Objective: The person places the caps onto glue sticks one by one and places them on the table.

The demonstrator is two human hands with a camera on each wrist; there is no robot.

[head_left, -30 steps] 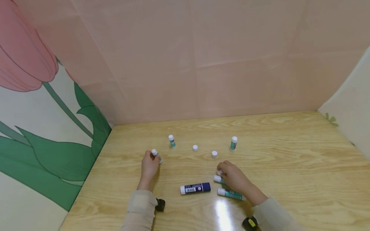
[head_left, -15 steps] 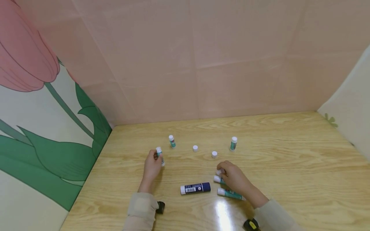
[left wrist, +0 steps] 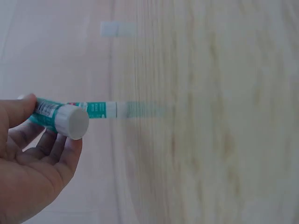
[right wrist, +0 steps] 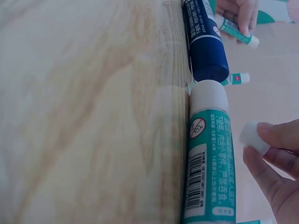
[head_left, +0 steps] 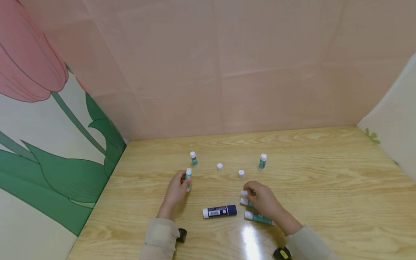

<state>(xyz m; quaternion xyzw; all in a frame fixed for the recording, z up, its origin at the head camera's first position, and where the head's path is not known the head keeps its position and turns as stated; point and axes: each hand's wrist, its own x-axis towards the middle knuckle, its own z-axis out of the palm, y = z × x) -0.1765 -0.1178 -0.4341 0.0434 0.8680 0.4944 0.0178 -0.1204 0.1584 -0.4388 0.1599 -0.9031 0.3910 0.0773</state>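
Note:
My left hand grips a small green-and-white glue stick between thumb and fingers, held almost upright with its white end up in the head view. Between the thumb and a finger of my right hand is a short white cap. Just below that hand a green glue stick with a white end lies partly hidden. A longer green glue stick lies nearer the front. To its left lies a thick navy glue stick with one white end.
Two green glue sticks stand upright farther back, a left one and a right one. Between them sit two loose white caps, one left of the other cap. A pink backdrop rises behind the wooden table.
My left hand has carried its glue stick to the right, and the stick has turned from leaning to nearly upright. My right hand has stayed in place, the cap shifting slightly left.

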